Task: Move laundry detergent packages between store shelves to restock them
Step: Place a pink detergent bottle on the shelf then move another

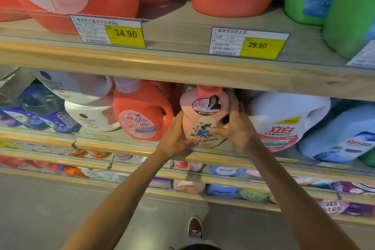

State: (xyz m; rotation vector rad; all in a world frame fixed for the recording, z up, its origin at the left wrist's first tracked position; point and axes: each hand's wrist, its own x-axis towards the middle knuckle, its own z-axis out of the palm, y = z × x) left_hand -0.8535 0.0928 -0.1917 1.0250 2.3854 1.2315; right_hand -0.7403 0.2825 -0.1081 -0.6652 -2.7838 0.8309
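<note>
In the head view, the pink detergent bottle (205, 115) is standing upright at the front of the middle shelf (132, 145), in the gap between the orange jug (142, 111) and the white jug (284, 119). The left hand (176, 134) is cupping its lower left flank. The right hand (235, 126) is wrapping its right shoulder, with the fingers curled round the side. Each grip is thus clamped on the bottle, one on either flank.

Both hands are probably being used because the bottle looks full and heavy. The opposed hold is keeping it upright while its cap is sitting close beneath the upper shelf (182, 71). The label is facing outward, as a shopper would want it.

Whether the bottle is being set in or drawn out, I cannot tell. Its base appears to be at the shelf's front lip. The neighbours are standing close on both sides, so any slide is likely calling for a straight, level path.
</note>
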